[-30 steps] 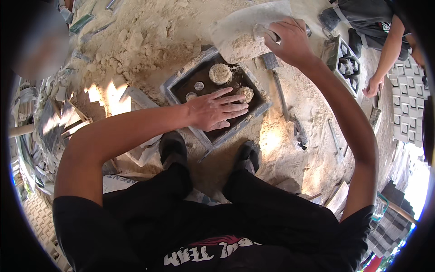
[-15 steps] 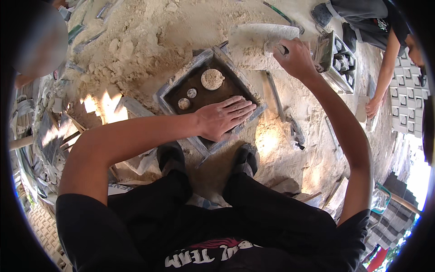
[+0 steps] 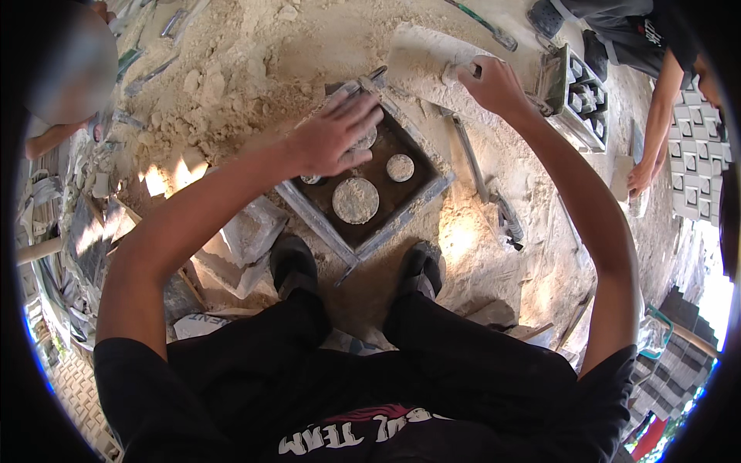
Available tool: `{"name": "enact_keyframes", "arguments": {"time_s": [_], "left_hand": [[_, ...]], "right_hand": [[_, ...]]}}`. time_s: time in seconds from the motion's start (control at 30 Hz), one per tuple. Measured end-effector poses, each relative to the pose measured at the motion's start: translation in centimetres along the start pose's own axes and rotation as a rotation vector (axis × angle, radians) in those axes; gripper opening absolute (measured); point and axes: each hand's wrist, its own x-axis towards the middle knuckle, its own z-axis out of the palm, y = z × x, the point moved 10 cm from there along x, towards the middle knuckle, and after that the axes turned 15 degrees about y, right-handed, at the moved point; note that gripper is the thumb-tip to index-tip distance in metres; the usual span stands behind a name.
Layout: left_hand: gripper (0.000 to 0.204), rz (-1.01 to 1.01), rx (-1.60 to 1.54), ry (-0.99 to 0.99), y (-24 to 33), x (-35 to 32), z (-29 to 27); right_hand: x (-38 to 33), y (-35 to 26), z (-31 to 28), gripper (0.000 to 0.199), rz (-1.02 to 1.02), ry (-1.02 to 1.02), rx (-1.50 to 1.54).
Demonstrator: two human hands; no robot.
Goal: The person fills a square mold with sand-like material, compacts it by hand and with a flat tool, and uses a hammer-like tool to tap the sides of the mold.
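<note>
A square, dusty mould (image 3: 316,220) lies tilted cornerwise on the sand in front of my feet. Pale round discs stand up from its dark bed; a large disc (image 3: 355,201) and a small disc (image 3: 400,167) show fully. My left hand (image 3: 340,135) is over its far left part, palm down with fingers stretched, partly covering two other discs. Whether it touches them I cannot tell. To the right, my right hand (image 3: 494,85) grips a broad, flat, sand-coated plate (image 3: 421,58), float-like, slanting beyond the mould's far right side. Its grip is mostly hidden by my fingers.
Heaped sand (image 3: 231,85) spreads beyond the mould. A long metal tool (image 3: 471,158) lies to its right, near a metal mould box (image 3: 579,100) with block shapes. At the right, a co-worker's hand (image 3: 639,177) is beside patterned blocks (image 3: 698,154). Another person is at far left.
My left hand has swept from the mould's near right part to its far left, uncovering discs there. The plate in my right hand has tilted, its right end dropping nearer me.
</note>
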Motion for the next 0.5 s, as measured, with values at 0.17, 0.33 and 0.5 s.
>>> {"name": "enact_keyframes", "arguments": {"time_s": [0.17, 0.33, 0.5], "left_hand": [[0.062, 0.161, -0.044, -0.146, 3.9, -1.2, 0.6], [0.055, 0.201, 0.033, -0.091, 3.5, -0.8, 0.4], [0.053, 0.212, 0.062, -0.305, 4.6, 0.1, 1.6]], "right_hand": [[2.3, 4.3, 1.7, 0.055, 0.159, 0.032, 0.074], [5.2, 6.8, 4.6, 0.063, 0.312, -0.039, 0.079], [8.4, 8.9, 6.3, 0.05, 0.18, 0.22, -0.02]]}}
